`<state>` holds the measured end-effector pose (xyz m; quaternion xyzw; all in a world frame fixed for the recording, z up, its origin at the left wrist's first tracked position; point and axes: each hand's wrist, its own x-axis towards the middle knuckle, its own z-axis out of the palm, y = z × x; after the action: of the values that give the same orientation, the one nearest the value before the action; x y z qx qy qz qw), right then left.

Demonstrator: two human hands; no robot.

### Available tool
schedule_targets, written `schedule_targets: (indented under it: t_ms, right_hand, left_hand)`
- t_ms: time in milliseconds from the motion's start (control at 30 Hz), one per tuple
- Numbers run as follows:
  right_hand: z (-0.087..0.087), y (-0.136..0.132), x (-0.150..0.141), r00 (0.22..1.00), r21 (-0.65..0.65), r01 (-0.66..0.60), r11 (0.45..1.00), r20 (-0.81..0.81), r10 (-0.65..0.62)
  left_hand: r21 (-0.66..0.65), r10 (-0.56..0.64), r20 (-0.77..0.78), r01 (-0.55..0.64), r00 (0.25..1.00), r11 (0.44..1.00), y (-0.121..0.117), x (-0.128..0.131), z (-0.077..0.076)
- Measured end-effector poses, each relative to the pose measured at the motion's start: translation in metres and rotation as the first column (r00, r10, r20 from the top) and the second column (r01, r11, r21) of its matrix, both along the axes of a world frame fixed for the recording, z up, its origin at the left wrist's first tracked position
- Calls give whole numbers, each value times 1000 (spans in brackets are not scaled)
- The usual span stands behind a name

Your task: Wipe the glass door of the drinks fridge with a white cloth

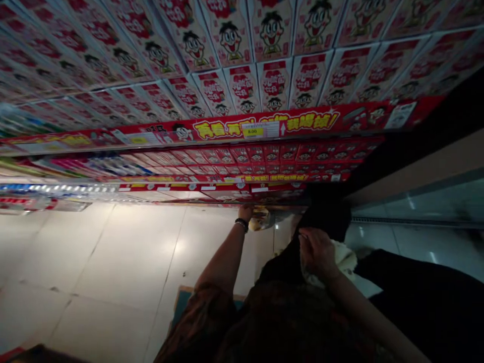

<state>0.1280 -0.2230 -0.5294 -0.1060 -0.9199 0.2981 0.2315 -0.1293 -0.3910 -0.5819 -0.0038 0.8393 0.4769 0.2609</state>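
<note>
Below the yellow price tag (252, 132), left hand (246, 212) reaches into the lowest shelf (212, 194), fingers hidden, grip unclear, beside a yellowish pack (260, 220) (possibly held). Right hand (316, 252) curls shut on black bag (325, 219). Restocking looks midway; upper shelves full.

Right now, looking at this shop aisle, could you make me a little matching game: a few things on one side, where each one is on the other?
Things:
1. left hand
2. right hand
3. yellow price tag
4. red and white boxes

Places:
A. on the red shelf strip
B. stacked on the top shelf
C. reaching into the lowest shelf
D. on a dark and cream cloth bundle

Pairs: 1-C, 2-D, 3-A, 4-B
</note>
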Motion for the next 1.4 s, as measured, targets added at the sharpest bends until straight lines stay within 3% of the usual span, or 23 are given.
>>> schedule_targets:
  t_ms: [167, 267, 333, 367, 433, 533, 600, 633, 700, 800, 867, 933, 1033, 1100, 1133, 1167, 1233, 1300, 1400]
  right_hand:
    - [0, 2, -1, 1000, -68, -18, 998, 9, 19]
    - [6, 2, -1, 998, -186, -5, 983, 65, 17]
    - [16, 5, -5, 993, -361, 60, 931, 113, -21]
    - [22, 8, -8, 989, -464, 120, 877, 129, -67]
    - [35, 15, -16, 968, -671, 243, 701, 129, -213]
    - [52, 28, -31, 889, -872, 294, 392, 99, -447]
    - [59, 34, -40, 845, -930, 261, 259, 90, -528]
    - [62, 35, -44, 832, -943, 245, 226, 85, -548]
    - [65, 36, -49, 825, -957, 215, 197, 70, -561]
    - [70, 39, -45, 830, -981, 128, 143, 27, -557]
    - [77, 44, -31, 816, -973, 119, 197, -17, -577]
    - [86, 49, -8, 788, -922, 185, 340, -68, -611]
    - [97, 44, 30, 860, -695, 252, 673, -158, -485]
    - [98, 32, 48, 946, -403, 184, 896, -176, -273]
    - [96, 24, 53, 971, -246, 130, 960, -163, -174]
    - [92, 17, 56, 983, -135, 87, 987, -152, -107]
    - [84, 8, 57, 987, -89, 49, 995, -151, -62]
    - [77, 6, 57, 983, -232, 78, 970, -142, -113]
    - [75, 12, 61, 977, -493, 149, 857, -59, -204]
  left_hand:
    - [-84, 33, -9, -33, 999, 996, -17, -22, -20]
    - [-86, 23, -12, -24, 1000, 996, -21, -8, -22]
    - [-21, -45, 22, 45, 999, 999, -17, 16, -13]
    - [41, -105, 48, 103, 993, 994, -14, 31, -4]
    - [219, -283, 101, 256, 954, 941, -5, 68, 23]
    - [504, -582, 104, 461, 807, 730, 11, 121, 75]
    - [608, -684, 54, 520, 727, 600, 25, 148, 106]
    - [611, -694, 20, 540, 720, 579, 32, 157, 117]
    - [550, -639, -44, 553, 768, 626, 46, 167, 130]
    - [462, -487, -102, 475, 867, 749, 60, 165, 134]
    - [504, -431, -60, 400, 901, 766, 62, 157, 134]
    - [564, -395, 13, 320, 918, 761, 61, 151, 137]
    - [637, -366, 109, 218, 924, 740, 63, 148, 147]
    - [673, -377, 150, 185, 914, 716, 68, 151, 154]
    - [688, -389, 167, 175, 906, 704, 72, 154, 157]
    - [700, -400, 181, 168, 898, 694, 76, 157, 160]
    - [717, -422, 190, 168, 887, 677, 84, 162, 164]
    - [723, -451, 176, 196, 875, 662, 88, 166, 166]
    - [708, -510, 147, 271, 847, 653, 87, 168, 166]
